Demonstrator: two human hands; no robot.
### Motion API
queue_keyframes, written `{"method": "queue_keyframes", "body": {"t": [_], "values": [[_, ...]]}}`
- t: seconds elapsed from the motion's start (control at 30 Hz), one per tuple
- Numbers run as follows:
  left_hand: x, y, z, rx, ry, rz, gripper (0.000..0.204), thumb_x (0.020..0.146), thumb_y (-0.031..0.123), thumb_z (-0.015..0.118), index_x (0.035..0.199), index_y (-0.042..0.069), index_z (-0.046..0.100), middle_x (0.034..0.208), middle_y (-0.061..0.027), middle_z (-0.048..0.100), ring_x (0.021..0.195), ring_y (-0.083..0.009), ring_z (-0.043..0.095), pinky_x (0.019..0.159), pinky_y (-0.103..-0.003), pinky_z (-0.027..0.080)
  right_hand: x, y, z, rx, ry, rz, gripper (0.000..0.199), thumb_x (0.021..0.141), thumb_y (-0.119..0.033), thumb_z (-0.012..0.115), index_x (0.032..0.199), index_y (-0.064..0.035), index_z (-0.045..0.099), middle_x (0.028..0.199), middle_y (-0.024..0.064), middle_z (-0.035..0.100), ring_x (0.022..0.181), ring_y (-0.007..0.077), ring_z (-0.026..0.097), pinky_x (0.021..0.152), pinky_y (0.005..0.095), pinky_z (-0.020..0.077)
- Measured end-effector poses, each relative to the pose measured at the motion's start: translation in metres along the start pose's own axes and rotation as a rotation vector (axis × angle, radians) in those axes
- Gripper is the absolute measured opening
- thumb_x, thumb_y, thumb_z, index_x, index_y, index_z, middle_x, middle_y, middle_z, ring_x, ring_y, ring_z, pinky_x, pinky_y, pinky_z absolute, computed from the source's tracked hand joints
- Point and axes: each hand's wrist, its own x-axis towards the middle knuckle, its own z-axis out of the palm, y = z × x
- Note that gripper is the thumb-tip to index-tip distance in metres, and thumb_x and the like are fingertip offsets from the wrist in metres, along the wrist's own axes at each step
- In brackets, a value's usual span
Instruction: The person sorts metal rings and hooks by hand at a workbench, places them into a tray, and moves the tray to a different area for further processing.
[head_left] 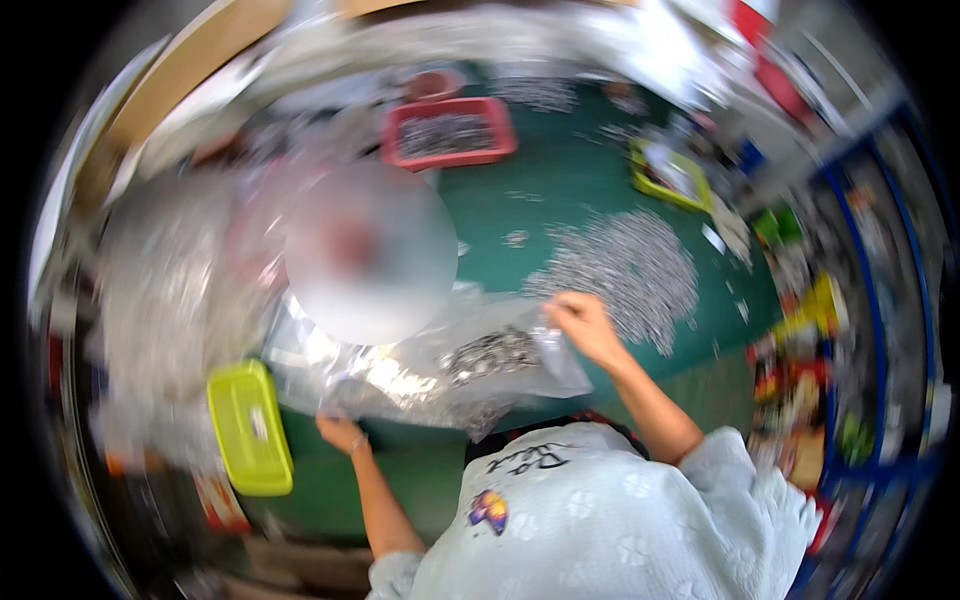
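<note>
A clear plastic bag (pixel 565 373) stretches in front of me over the near edge of the table, with small silvery metal pieces (pixel 492 354) gathered inside its right half. My right hand (pixel 585 322) is closed at the bag's upper right end, the fingers pinched together. At the lower left edge of the bag, my left hand (pixel 342 432) grips the plastic with curled fingers. Just beyond my right hand, a large loose heap of small silvery metal pieces (pixel 630 275) is spread out. A pale round blurred patch hides the area beyond the bag's left part.
The green table (pixel 480 215) bears a red tray (pixel 510 145) of metal pieces and a yellow-green basket (pixel 640 175) at the far right. A yellow-green tray (pixel 228 440) lies at the near left. Plastic sheeting (pixel 160 270) covers the left side; blue shelving (pixel 865 270) stands right.
</note>
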Motion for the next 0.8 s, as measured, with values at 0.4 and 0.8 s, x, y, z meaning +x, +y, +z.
{"method": "queue_keyframes", "body": {"t": [0.4,0.8], "values": [[0.010,-0.025,0.015,0.172,0.087,0.361,0.026,0.074,0.007,0.062,0.096,-0.005,0.053,0.090,-0.0218,0.057,0.082,-0.0380,0.055,0.073,-0.044,0.043,-0.035,0.020,-0.009,0.255,0.091,-0.058,0.024,0.082,-0.021,0.060,0.070,0.0001,0.055,0.054,-0.0015,0.045,0.053,0.0032,0.036,0.047,0.0233,0.0316],[-0.068,-0.028,-0.032,0.098,0.151,-0.149,0.027,0.069,0.011,0.059,0.091,-0.005,0.063,0.088,-0.0178,0.064,0.074,-0.0257,0.061,0.069,-0.033,0.047,-0.023,0.037,-0.072,0.334,-0.190,-0.175,0.021,0.084,-0.022,0.058,0.085,-0.0011,0.058,0.069,0.0021,0.058,0.062,0.0066,0.050,0.059,0.0236,0.0413]]}}
